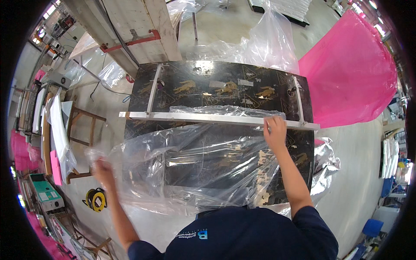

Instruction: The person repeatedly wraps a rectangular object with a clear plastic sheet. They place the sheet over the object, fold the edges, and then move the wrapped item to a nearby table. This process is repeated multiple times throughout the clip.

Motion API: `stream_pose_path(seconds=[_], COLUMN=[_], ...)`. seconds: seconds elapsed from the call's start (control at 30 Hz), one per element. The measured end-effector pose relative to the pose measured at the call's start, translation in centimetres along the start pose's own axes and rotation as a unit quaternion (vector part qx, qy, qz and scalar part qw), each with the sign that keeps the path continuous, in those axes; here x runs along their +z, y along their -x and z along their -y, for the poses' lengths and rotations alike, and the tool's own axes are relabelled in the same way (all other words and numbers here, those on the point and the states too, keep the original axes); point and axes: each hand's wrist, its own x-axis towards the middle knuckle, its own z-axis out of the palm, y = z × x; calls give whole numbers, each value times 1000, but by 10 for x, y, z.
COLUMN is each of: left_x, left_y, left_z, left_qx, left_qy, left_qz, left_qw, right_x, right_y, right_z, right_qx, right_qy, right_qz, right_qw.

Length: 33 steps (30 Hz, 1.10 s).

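Note:
Clear plastic film [208, 149] lies wrinkled across the black printed table [173, 93], its far edge passing under a long metal bar [199, 117]. My left hand [104, 171], slightly blurred, is off the table's left side, closed on a bunched corner of the film and pulling it taut. Toward the right end of the bar, my right hand [276, 132] has its fingers curled over the metal. Two shorter metal arms, a left one [154, 89] and a right one [299, 99], run from the bar toward the far side of the table.
A large pink plastic sheet [351, 73] hangs at the right, with clear film [268, 41] behind the table. Silvery film [325, 164] lies by the right edge. To the left are a yellow-black cable reel [95, 199], a wooden stand [89, 125] and a green-white machine [46, 193].

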Motion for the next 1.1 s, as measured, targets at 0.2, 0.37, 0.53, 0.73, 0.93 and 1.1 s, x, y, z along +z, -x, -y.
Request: stream_pose_path(seconds=[0.2,0.37,0.53,0.73,0.93,1.1], left_x=[0,-36,-69,-95,-46,-39], left_y=[219,287,269,231,251,262], left_z=[-190,-189,-136,-115,-100,-97], left_qx=[4,51,-49,-104,42,189], left_qy=[115,201,119,119,219,263], left_qz=[521,526,390,281,316,412], left_qw=[846,825,912,946,922,852], right_x=[113,164,154,-32,-130,-166], right_y=[-97,-93,-112,-117,270,577], right_z=[-51,-42,-40,-63,-61,121], right_qx=[82,-14,-41,131,324,661], right_qy=[-210,-218,-150,-193,144,146], right_qz=[329,482,373,-183,-199,248], right_qw=[917,849,915,955,914,693])
